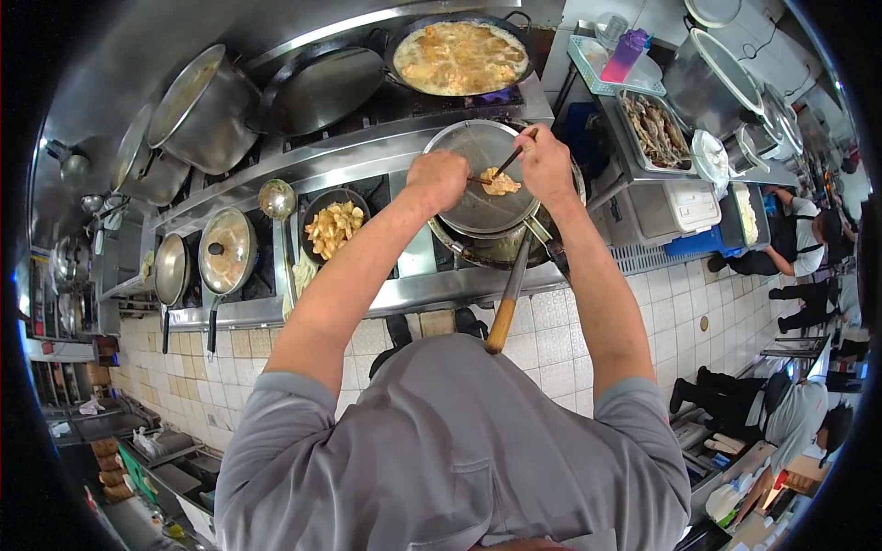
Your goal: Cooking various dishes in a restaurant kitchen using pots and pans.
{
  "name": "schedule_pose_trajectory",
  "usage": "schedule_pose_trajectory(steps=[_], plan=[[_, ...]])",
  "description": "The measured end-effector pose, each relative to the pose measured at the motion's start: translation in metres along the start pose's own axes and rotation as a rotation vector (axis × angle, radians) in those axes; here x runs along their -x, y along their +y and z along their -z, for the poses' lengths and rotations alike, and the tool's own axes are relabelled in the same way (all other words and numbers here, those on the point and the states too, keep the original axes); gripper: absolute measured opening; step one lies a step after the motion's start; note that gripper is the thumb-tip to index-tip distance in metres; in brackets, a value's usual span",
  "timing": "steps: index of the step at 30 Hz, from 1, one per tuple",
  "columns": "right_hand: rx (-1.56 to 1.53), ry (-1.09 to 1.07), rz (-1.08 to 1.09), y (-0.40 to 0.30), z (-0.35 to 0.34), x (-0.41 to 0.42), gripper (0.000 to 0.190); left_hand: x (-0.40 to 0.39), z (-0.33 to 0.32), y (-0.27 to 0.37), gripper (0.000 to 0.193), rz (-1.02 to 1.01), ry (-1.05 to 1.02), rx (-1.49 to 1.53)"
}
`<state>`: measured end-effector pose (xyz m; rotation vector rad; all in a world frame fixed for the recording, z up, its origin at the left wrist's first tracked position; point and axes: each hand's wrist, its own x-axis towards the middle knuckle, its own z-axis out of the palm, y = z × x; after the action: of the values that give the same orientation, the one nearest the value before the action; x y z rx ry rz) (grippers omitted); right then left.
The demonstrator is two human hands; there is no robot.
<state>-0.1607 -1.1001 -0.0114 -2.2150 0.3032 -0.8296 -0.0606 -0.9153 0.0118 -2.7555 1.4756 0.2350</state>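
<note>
A round wire-mesh strainer [475,204] rests over a large wok or pan [482,256] on the stove before me. On the mesh lies a golden piece of fried food [501,182]. My left hand [439,178] is closed on a thin dark utensil whose tip touches the left side of the piece. My right hand [545,162] grips another thin dark utensil [508,162], slanting down to the piece's top. Whether these are chopsticks, I cannot tell. A wooden-handled tool [505,320] leans out of the pan towards me.
A wok of bubbling oil with frying food [460,58] stands behind. Left are a pan of browned chunks [335,227], a ladle [278,200], a lidded pan [227,251] and a stockpot [207,110]. A metal tray of food [654,131] sits right. Several people are farther right.
</note>
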Motion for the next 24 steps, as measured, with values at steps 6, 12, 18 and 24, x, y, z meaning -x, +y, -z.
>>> schedule_pose_trajectory(steps=[6, 12, 18, 24], plan=[[-0.032, 0.100, -0.326, 0.041, -0.021, -0.022, 0.020, 0.005, -0.001, -0.003, 0.043, -0.005, -0.008, 0.026], [-0.017, 0.140, -0.646, 0.102, -0.013, -0.049, 0.024, 0.004, -0.002, -0.002, 0.042, -0.006, 0.006, 0.090], [0.021, 0.099, -0.176, 0.020, 0.005, -0.041, 0.020, 0.012, -0.006, -0.011, 0.043, 0.050, 0.005, 0.097], [0.099, 0.098, 0.003, 0.003, 0.024, 0.014, 0.020, -0.006, -0.015, -0.007, 0.029, -0.087, 0.083, -0.001]])
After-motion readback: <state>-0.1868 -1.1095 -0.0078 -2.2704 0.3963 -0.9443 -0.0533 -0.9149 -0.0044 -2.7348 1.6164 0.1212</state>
